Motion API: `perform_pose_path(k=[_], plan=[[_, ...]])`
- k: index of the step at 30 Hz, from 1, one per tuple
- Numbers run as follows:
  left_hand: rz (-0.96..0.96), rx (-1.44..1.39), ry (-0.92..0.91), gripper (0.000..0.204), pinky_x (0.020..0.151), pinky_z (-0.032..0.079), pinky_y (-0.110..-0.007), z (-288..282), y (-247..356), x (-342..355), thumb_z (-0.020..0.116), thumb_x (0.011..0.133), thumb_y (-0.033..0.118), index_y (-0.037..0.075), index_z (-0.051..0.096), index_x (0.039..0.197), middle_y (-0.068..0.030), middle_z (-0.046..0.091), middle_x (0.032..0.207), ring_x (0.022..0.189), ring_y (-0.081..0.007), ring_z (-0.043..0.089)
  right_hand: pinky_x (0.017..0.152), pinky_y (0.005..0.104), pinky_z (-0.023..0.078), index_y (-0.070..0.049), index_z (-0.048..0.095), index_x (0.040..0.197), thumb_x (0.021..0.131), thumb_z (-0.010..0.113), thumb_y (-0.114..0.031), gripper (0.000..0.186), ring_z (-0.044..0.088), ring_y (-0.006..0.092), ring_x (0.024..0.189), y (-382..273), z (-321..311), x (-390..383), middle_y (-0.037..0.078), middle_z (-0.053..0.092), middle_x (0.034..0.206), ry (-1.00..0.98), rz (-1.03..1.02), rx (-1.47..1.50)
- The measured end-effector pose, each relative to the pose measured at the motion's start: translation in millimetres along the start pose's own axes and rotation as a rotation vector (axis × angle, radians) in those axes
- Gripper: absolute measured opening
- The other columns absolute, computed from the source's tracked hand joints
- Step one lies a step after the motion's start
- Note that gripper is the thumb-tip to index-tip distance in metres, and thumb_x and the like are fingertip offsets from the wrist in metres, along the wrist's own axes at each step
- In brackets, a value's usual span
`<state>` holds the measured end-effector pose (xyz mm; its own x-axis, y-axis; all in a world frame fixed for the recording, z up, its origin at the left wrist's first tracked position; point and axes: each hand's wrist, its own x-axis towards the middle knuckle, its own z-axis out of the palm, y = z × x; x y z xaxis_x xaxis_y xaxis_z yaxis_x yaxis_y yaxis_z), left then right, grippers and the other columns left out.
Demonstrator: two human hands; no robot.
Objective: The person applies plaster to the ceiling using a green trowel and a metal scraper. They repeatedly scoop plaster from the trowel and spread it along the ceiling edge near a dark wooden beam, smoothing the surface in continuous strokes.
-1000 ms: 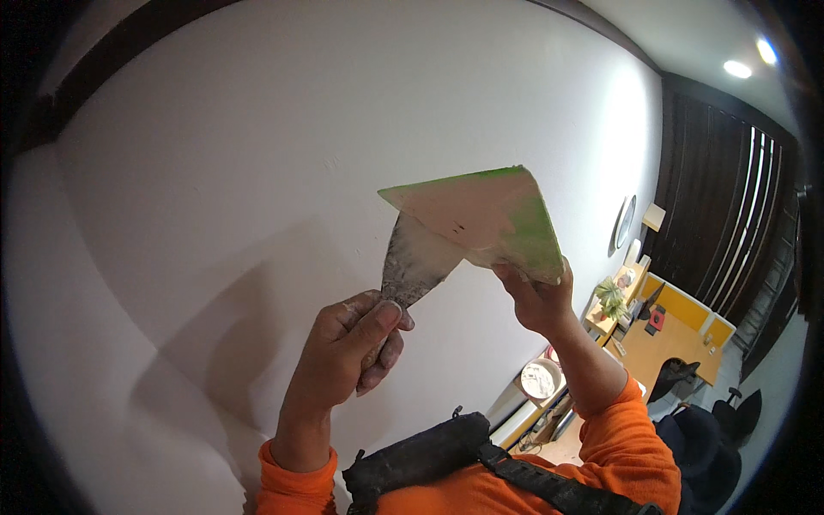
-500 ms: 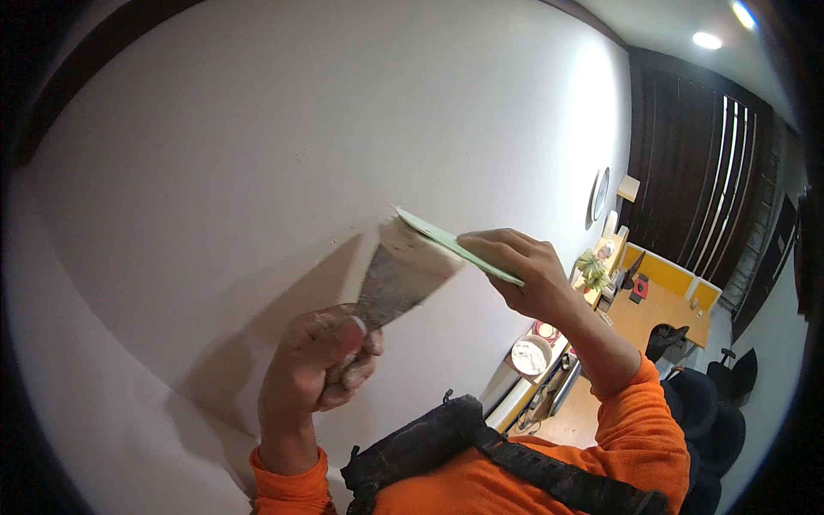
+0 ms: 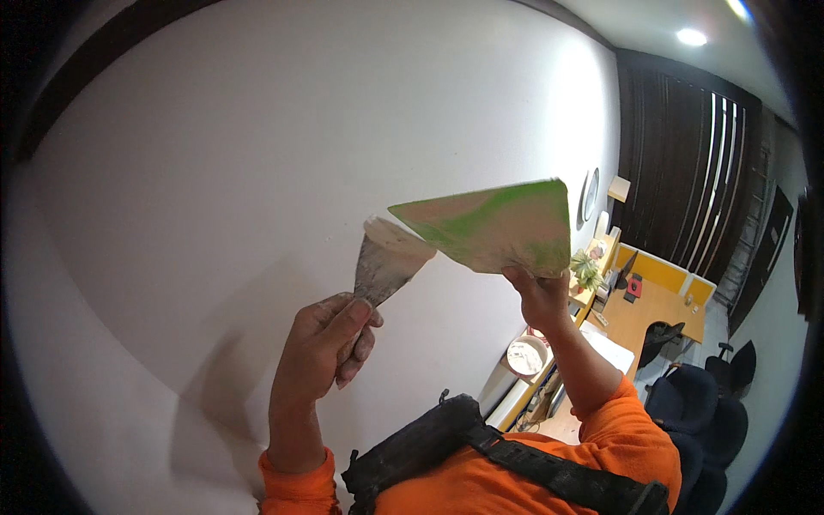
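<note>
My left hand (image 3: 330, 348) is closed round the handle end of a putty knife (image 3: 386, 257). Its wide blade points up, smeared with pale filler along the broad edge. In my right hand (image 3: 542, 296) is a flat green plastic spreader (image 3: 498, 225), gripped at its lower edge, with a beige film of filler over much of its face. One pointed corner of the spreader lies close to the blade's filler-coated edge; whether they touch I cannot tell. Both tools are held up in front of the white wall (image 3: 283, 154).
Right of me, a tub of white filler (image 3: 526, 355) stands on a ledge. Beyond are a leafy plant (image 3: 587, 270), a round wall mirror or clock (image 3: 590, 196), a wooden desk (image 3: 661, 296) with yellow partitions, and dark office chairs (image 3: 687, 396). A black strap crosses my orange top.
The spreader has turned from edge-on to showing its broad face, and my right hand has moved beneath it. The putty knife has shifted slightly left and tilted.
</note>
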<state>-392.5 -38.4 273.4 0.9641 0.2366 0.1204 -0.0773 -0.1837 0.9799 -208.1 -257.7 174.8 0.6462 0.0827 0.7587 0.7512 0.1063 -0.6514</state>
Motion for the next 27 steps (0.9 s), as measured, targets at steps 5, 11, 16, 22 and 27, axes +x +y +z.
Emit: perform_pose_path(k=[5, 11, 16, 22, 27], plan=[[0.012, 0.009, 0.017, 0.037, 0.03, 0.03, -0.02, 5, -6, 1, 0.06, 0.095, 0.038, 0.002, 0.061, 0.087, -0.0016, 0.053, 0.058, 0.037, -0.005, 0.041, 0.068, 0.0311, 0.053, -0.002, 0.064, 0.109, 0.09, 0.068, -0.007, 0.02, 0.066, 0.0202, 0.081, 1, -9, 8, 0.013, 0.068, 0.096, -0.263, -0.229, -0.03], [0.125, -0.028, -0.076, 0.036, 0.038, 0.032, -0.021, 9, -18, 2, 0.063, 0.097, 0.037, 0.002, 0.063, 0.09, 0.0, 0.055, 0.063, 0.044, -0.004, 0.042, 0.074, 0.0342, 0.056, -0.001, 0.064, 0.111, 0.093, 0.064, -0.009, 0.019, 0.07, 0.0241, 0.089, 4, -18, 22, 0.017, 0.07, 0.1, -0.284, -0.335, -0.458], [0.505, 0.217, 0.162, 0.026, 0.051, 0.036, -0.021, 3, -38, 27, 0.069, 0.095, 0.028, 0.002, 0.066, 0.097, 0.0016, 0.056, 0.066, 0.055, -0.0047, 0.044, 0.075, 0.0347, 0.057, 0.003, 0.059, 0.111, 0.083, 0.067, -0.006, 0.03, 0.07, 0.0251, 0.088, 23, -40, -8, 0.015, 0.068, 0.101, -0.276, 0.623, 0.762], [1.084, 1.009, 0.442, 0.021, 0.063, 0.052, -0.036, -6, -72, 65, 0.072, 0.089, 0.023, 0.009, 0.071, 0.103, -0.0074, 0.069, 0.086, 0.072, -0.0251, 0.064, 0.095, 0.0378, 0.05, 0.002, 0.059, 0.117, 0.069, 0.084, -0.006, 0.055, 0.063, 0.0293, 0.109, 28, 4, -41, 0.017, 0.063, 0.115, -0.204, 0.819, 0.89], [0.919, 1.137, 0.476, 0.021, 0.064, 0.053, -0.036, -15, -67, 62, 0.075, 0.085, 0.018, 0.009, 0.071, 0.103, -0.0067, 0.069, 0.084, 0.072, -0.0252, 0.064, 0.071, 0.0326, 0.056, -0.006, 0.054, 0.119, 0.088, 0.063, -0.022, 0.036, 0.067, 0.0196, 0.087, -26, -16, 8, 0.008, 0.064, 0.105, 0.023, 0.592, 1.144]])
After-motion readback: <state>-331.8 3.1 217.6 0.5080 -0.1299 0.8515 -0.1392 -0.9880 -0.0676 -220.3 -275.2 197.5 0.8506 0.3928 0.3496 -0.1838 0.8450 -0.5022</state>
